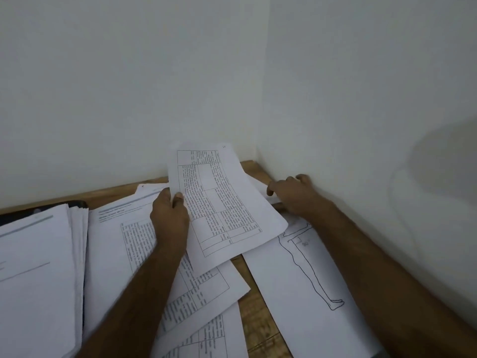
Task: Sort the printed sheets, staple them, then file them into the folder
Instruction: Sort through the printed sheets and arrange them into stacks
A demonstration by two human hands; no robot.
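Head view: the left hand (169,215) pinched a printed table sheet (222,202) at its left edge, lifted at frame centre, long axis running up-left to lower right. Just right of it, the right hand (294,193), fingers loosely curled, rested on papers (304,275) covering the bench (255,313).

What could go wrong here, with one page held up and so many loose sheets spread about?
The left hand pinches the table-printed sheet by one edge only, so it could bend or slip. The right hand reaches under it, where it might crumple hidden papers. The overlapping sheets and body-outline drawing could easily get mixed.
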